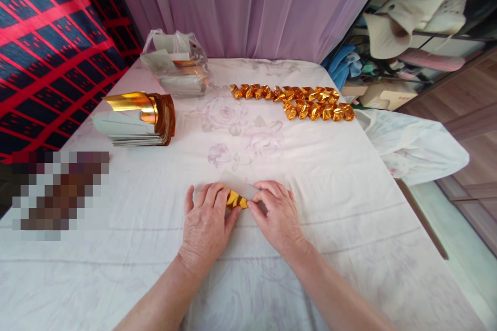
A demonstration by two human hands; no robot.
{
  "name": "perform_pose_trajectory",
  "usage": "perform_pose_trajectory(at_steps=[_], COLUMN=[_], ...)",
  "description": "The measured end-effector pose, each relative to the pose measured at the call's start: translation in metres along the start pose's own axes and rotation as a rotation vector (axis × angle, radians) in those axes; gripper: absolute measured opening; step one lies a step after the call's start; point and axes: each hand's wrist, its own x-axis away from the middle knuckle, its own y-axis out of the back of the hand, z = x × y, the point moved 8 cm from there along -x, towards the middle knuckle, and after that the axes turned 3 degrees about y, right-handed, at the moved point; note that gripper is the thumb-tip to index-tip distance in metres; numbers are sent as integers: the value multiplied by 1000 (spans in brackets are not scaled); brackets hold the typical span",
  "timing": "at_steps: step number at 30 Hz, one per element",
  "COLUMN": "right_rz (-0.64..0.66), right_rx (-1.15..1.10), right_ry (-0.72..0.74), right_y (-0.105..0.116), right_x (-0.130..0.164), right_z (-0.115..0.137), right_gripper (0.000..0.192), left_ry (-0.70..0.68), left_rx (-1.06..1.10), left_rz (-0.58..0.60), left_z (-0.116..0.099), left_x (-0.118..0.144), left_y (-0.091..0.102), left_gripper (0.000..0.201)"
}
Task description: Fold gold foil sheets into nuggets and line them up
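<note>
Both my hands rest low on the white floral cloth (310, 176). Left hand (205, 220) and right hand (276, 214) meet at a gold foil paper (237, 197), fingers closed on it from either side, pressing it flat to the cloth near me. Its pale reverse faces up. Far side: row of folded gold pieces (298, 101). Left: stack of gold sheets (137, 119), plastic bag (176, 62) behind it.
</note>
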Motion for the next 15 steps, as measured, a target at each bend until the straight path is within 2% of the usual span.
perform_pose_trajectory(at_steps=[6, 11, 15], right_rz=[-5, 7, 8], right_rx=[-17, -19, -25], right_ry=[4, -6, -8], right_y=[1, 1, 1], right_x=[-1, -1, -1], right_z=[2, 2, 2], right_gripper=[11, 11, 11], left_ry=[-140, -314, -353], left_rx=[-46, 10, 3], left_rz=[-3, 38, 41], left_z=[-6, -20, -27], left_x=[21, 34, 35], left_y=[4, -2, -5], left_gripper=[46, 41, 39])
